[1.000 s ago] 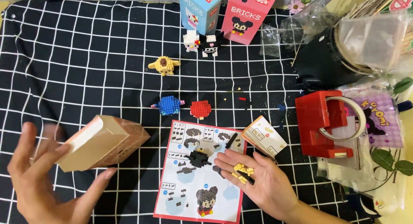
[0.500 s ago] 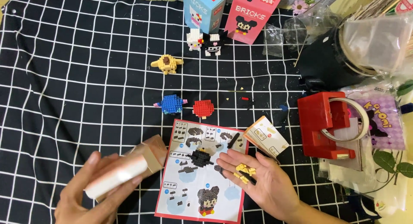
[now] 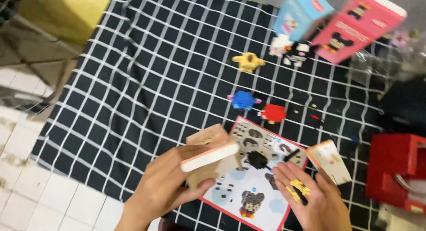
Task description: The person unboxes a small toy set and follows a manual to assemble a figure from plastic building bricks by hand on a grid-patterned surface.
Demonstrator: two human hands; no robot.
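My left hand [image 3: 166, 186] grips a small tan cardboard box [image 3: 208, 154] and holds it over the left edge of a red-bordered instruction sheet [image 3: 255, 177]. A dark, part-built brick figure [image 3: 257, 159] lies on that sheet. My right hand [image 3: 313, 199] rests palm up on the sheet's right side, with yellow and black small bricks [image 3: 298, 188] lying in the open palm. A small white and orange box [image 3: 330, 162] lies just right of this hand.
Black cloth with a white grid [image 3: 146, 80] covers the floor. On it sit yellow [image 3: 247, 62], blue [image 3: 243, 100], red [image 3: 273, 112] and black-and-white [image 3: 296, 53] brick figures. Blue [image 3: 301, 13] and pink [image 3: 355, 27] boxes stand behind. A red container [image 3: 397, 171] is at right. Tiles [image 3: 26, 191] show at left.
My left hand has carried the tan box from the left to the sheet's edge. The view has swung left and tilted. My right hand has stayed on the sheet.
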